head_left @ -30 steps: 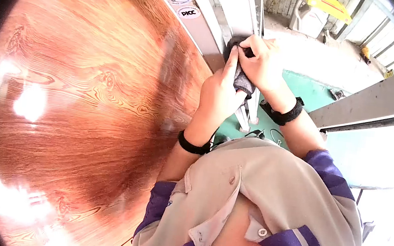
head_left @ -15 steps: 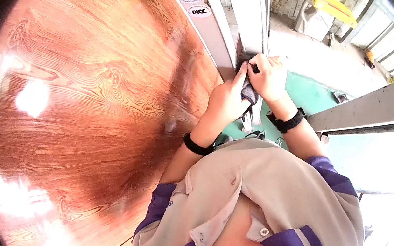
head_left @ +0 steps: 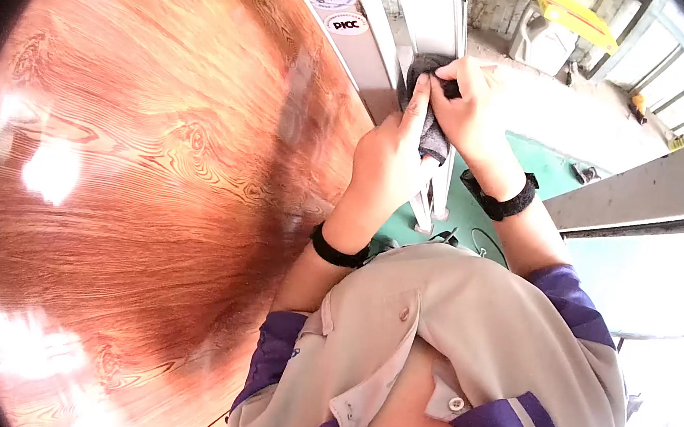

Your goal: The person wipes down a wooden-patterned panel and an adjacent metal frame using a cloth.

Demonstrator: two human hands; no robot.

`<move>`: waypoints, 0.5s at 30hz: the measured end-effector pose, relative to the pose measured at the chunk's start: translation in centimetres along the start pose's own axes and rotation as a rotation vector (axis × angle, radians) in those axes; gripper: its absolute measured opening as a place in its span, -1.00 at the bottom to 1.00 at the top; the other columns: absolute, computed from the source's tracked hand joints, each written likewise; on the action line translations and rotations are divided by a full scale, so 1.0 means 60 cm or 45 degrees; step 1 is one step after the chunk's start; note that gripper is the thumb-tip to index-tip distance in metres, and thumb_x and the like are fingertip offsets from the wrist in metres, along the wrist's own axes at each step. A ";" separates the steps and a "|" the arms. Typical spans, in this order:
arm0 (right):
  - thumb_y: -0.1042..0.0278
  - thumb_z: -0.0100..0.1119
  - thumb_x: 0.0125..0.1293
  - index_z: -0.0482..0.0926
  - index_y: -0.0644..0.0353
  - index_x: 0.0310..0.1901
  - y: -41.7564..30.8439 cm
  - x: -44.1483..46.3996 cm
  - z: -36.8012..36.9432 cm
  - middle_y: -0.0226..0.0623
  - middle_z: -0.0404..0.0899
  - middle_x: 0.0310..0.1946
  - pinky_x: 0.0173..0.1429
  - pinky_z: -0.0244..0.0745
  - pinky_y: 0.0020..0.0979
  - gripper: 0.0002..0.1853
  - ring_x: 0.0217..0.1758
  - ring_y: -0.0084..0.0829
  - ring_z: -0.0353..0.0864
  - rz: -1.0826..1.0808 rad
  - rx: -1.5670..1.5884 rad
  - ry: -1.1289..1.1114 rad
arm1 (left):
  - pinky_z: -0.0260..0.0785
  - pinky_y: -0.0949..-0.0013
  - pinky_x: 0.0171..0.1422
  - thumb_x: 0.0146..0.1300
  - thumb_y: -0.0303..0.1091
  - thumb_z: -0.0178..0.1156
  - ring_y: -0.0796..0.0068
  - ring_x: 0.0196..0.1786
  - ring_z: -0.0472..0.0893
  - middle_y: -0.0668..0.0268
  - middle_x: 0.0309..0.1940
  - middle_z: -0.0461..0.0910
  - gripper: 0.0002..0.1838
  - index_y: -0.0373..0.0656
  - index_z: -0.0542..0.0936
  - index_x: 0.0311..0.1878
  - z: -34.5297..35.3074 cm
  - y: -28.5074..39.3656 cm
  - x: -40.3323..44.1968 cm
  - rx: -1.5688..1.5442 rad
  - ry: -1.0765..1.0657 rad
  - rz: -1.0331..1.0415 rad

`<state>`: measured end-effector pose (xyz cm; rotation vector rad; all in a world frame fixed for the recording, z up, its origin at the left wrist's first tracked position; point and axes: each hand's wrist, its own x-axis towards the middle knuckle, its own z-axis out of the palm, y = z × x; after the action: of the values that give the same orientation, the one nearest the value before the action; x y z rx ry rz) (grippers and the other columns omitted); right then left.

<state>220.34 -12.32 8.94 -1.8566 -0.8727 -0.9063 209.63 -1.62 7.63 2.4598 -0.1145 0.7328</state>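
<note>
A dark grey cloth (head_left: 435,138) is wrapped over part of a pale frame (head_left: 433,17) at the upper middle. My left hand (head_left: 386,159) presses the cloth from the left, its index finger stretched along it and the other fingers partly hidden. My right hand (head_left: 473,115) grips the same cloth from the right, with fingers bent and thumb close to the left index finger. Black bands circle both wrists. Left of the hands is a light panel (head_left: 364,54) with round stickers, beside a glossy wood-grain surface (head_left: 150,192).
A pale jug (head_left: 540,44) stands under a yellow box (head_left: 575,17) at the upper right. A grey beam (head_left: 649,185) crosses the right side. Green floor (head_left: 546,165) shows beyond the hands, with a thin cable near my shirt.
Both hands and the cloth moved down along the frame, then back up to the upper middle. The hold on the cloth looks unchanged. The view has shifted slightly.
</note>
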 end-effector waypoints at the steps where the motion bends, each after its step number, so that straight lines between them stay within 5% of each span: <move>1: 0.36 0.40 0.09 0.52 0.07 -0.38 0.008 -0.017 0.004 -0.30 0.57 -0.56 -0.22 0.39 -0.26 -0.82 -0.43 -0.21 0.63 0.016 0.017 -0.001 | 0.48 0.05 -0.32 -0.08 -0.35 0.38 -0.04 -0.38 0.62 -0.01 -0.38 0.57 0.03 -0.13 0.16 0.55 0.008 0.000 -0.010 0.008 -0.033 -0.033; 15: 0.28 0.32 0.14 0.46 0.06 -0.43 0.112 -0.235 0.040 -0.28 0.55 -0.59 -0.27 0.45 -0.21 -0.81 -0.52 -0.18 0.59 -0.021 -0.218 -0.476 | 0.51 -0.04 -0.12 0.02 -0.33 0.20 -0.15 -0.23 0.64 -0.14 -0.26 0.62 -0.20 -0.21 0.32 0.43 0.119 -0.075 -0.101 0.115 -0.676 -0.237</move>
<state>219.67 -15.61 -6.50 -2.2141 -1.0622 -0.6693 208.94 -2.18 -2.74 2.6483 -0.0503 -0.0057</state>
